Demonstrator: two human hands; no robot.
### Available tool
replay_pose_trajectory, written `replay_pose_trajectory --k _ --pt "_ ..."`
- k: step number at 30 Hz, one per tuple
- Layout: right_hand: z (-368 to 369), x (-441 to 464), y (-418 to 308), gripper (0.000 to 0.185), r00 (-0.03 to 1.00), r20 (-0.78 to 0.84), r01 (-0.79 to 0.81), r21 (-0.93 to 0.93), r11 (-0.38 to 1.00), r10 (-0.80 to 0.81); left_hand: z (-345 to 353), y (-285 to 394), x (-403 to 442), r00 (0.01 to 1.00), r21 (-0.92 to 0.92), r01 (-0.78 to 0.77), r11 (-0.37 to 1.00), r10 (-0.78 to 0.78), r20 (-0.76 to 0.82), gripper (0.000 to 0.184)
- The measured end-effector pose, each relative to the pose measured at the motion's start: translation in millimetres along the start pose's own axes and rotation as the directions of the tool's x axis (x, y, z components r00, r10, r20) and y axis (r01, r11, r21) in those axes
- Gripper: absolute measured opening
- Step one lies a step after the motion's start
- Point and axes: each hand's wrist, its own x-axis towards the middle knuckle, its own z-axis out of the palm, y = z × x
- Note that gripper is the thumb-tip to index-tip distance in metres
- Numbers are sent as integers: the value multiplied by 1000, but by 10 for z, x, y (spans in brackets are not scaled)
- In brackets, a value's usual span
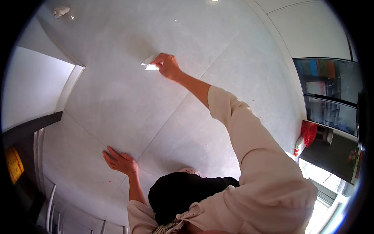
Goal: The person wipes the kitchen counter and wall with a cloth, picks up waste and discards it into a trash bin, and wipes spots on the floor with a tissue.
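My right hand (168, 66) reaches far forward over the grey tiled floor (132, 105), its fingers pinched on a white piece of tissue (151, 67). Part of the tissue sticks out to the left of the fingers and catches bright light. It is low over the floor; I cannot tell how much of it touches. My left hand (121, 161) rests on the tiles nearer to my body, fingers stretched out, with nothing in it. Several thin joint lines cross the floor between my hands.
A crumpled whitish lump (61, 11) lies at the far left, beside a small white bit (72, 17). A white panel (37, 85) juts in at left. Metal rails (50, 208) stand lower left. A glass-fronted cabinet (331, 93) and a red bag (308, 133) are at right.
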Motion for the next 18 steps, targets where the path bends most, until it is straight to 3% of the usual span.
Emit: replay_pose_trajectory --k 1,2,3,4,5,6,9,10,11,12,14,15,16,18 --pt "-90 -64 -163 19 947 125 -321 268 909 297 -10 -9 -31 999 -24 -17 1000 16 -31 52" --pt "-152 -110 -279 19 792 328 -610 458 647 515 7 -12 -44 999 -12 -19 1000 19 -26 52" --pt "-223 -138 -296 19 781 342 -624 460 632 522 44 -12 -51 1000 -16 -3 1000 3 -9 52" --pt "-329 -137 -264 18 756 471 -630 711 312 454 32 -33 -73 1000 -19 7 1000 -7 9 52" --pt "-433 -153 -227 22 763 548 -561 825 -72 342 -6 -36 -93 1000 -11 -6 1000 6 14 52" --pt "-508 -179 -205 31 760 574 -537 819 -203 304 -7 0 -77 1000 -11 -2 1000 3 14 52" --pt "-589 -176 -86 31 759 537 -481 844 -239 368 1 13 -31 1000 1 1 1000 -1 0 52" --pt "-604 -107 -1 31 761 536 -481 844 -238 365 16 5 -43 1000 16 18 1000 -18 0 52" --pt "-605 8 121 29 774 448 -448 887 -112 447 30 -9 -47 1000 19 24 1000 -24 0 52" --pt "-589 112 236 28 782 351 -420 908 19 515 45 -32 -53 1000 9 11 1000 -11 -6 53" --pt "-679 409 326 23 749 74 -437 802 407 658 59 -53 -57 1000 0 8 1000 -8 -8 53" --pt "-666 595 508 19 741 -67 -402 753 522 668 45 -37 -57 1000 -2 11 1000 -11 -7 53" --pt "-632 784 737 15 742 -283 -365 591 719 608 50 -31 -47 1000 -6 16 1000 -16 -6 54" --pt "-703 1058 972 17 718 -498 -339 360 869 487 71 -56 -52 1000 -6 18 1000 -18 -7 54"
